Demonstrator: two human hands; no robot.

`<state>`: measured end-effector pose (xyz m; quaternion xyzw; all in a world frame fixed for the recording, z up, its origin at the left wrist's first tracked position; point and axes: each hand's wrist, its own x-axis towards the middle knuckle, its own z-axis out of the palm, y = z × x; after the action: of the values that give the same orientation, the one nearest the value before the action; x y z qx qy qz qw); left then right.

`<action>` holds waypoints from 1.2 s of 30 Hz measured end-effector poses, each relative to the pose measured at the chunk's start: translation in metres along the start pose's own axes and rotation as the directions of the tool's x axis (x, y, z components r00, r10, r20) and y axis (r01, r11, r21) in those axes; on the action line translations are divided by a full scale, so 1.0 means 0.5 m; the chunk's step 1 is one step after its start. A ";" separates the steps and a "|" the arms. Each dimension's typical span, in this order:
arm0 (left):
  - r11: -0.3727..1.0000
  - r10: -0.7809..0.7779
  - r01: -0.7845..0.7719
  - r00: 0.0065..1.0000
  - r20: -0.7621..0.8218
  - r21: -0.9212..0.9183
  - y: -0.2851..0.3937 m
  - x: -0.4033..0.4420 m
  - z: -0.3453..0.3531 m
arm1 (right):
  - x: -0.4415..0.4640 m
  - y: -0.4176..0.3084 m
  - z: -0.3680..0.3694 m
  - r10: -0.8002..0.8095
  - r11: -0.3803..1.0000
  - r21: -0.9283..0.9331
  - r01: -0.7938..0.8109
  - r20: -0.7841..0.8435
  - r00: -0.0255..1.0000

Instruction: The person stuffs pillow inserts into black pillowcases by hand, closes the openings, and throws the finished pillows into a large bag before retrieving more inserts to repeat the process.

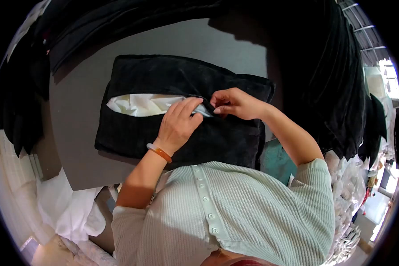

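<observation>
A black, velvety fabric cover [142,75] lies flat, with a long slit across its middle. Through the slit shows shiny white material [139,104], wrinkled and lying inside the cover. My left hand [177,122], with an orange and white bangle at the wrist, reaches over the slit. Its fingers are bent at the upper edge near the slit's right end, and its thumb is by the lower edge. Just to the right, my right hand [235,104] pinches the black fabric at that end of the slit. Whether something small is between its fingertips is hidden.
The cover rests on a grey tabletop [80,146]. Black cloth [337,88] hangs in folds at the right, and more black cloth [133,22] runs along the back edge. White fabric [71,208] lies at the lower left; plastic-wrapped material [348,186] is piled at the lower right.
</observation>
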<state>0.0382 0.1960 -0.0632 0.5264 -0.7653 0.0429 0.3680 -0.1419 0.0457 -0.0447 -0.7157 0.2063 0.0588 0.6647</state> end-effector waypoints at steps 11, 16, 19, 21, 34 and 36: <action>0.998 -0.055 0.058 0.993 0.102 -0.026 0.008 -0.036 0.005 | -0.075 -0.039 0.036 -0.185 0.881 -0.465 0.088 -0.167 0.969; 1.000 -0.022 0.022 0.997 0.080 0.002 0.002 -0.048 0.016 | -0.107 -0.017 0.049 -0.017 0.813 -0.571 -0.109 -0.211 0.977; 1.000 -0.024 0.024 0.997 0.075 0.000 0.004 -0.054 0.017 | -0.100 -0.012 0.077 -0.077 0.789 -0.612 -0.053 -0.184 0.980; 0.999 -0.033 0.033 0.997 0.070 0.003 0.004 -0.055 0.013 | -0.097 -0.019 0.076 -0.099 0.801 -0.598 -0.029 -0.180 0.979; 0.995 -0.033 0.038 0.998 0.052 -0.091 0.003 -0.071 0.014 | -0.077 -0.052 0.118 0.079 0.658 -0.675 -0.334 -0.378 0.922; 0.994 -0.035 0.040 0.998 0.056 -0.102 0.002 -0.073 0.015 | -0.080 -0.063 0.116 0.110 0.646 -0.666 -0.372 -0.401 0.909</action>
<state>0.0398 0.2214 -0.0908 0.5220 -0.7662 -0.0178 0.3744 -0.1554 0.1118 -0.0076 -0.8851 0.3667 0.1068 0.2660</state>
